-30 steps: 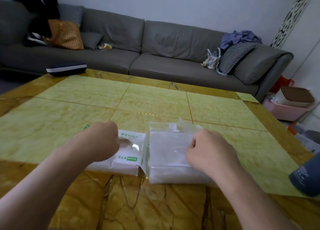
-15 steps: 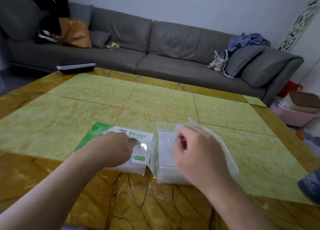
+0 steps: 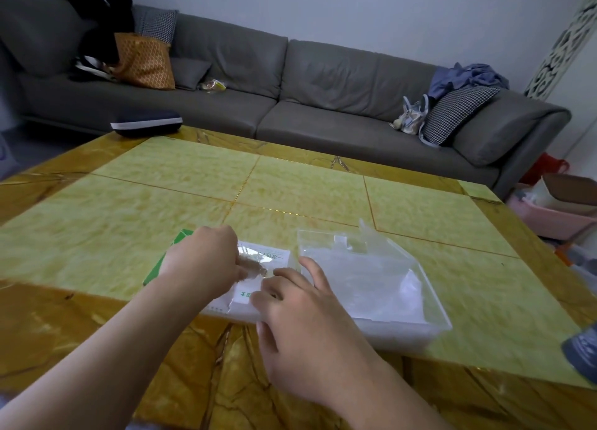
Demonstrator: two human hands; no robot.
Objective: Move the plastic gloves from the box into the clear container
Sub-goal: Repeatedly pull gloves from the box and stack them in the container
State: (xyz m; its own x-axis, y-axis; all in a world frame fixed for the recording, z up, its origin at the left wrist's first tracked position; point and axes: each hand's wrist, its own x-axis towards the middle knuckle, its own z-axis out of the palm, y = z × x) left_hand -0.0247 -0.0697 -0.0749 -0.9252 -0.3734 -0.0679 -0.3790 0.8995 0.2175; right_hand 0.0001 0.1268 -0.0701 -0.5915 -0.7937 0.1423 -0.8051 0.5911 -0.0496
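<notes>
From the head camera I see my left hand (image 3: pixel 206 261) lying on top of the box (image 3: pixel 255 281), a flat white carton with a green end that sits on the worktop (image 3: pixel 290 187) near its front edge. The fingers of that hand are curled down into the opening on the box's top face; they seem to pinch something thin and shiny there, though motion blur keeps me from being sure that it is a glove. My right hand (image 3: pixel 297 313) rests on the near right corner of the box, fingers loosely spread and fairly straight, pressing on the carton rather than wrapping it, with the fingertips close to those of the left hand.

Just beside the box on the right, touching or nearly touching it, stands the clear container (image 3: pixel 429 300), a shallow transparent tray. Inside it lies a pale, filmy layer of plastic gloves (image 3: pixel 371 287), with a crumpled bit sticking up at the far rim. Neither hand is in the container.

At the far left corner of the worktop lies a dark zipped case (image 3: pixel 147 126) with a white stripe. Behind the worktop runs a grey sofa (image 3: pixel 290 83), carrying an orange bag (image 3: pixel 145 61) on the left and a checked cushion (image 3: pixel 455 112) with blue cloth piled above it on the right. A pink tub (image 3: pixel 549 219) stands on the floor at the right edge.
</notes>
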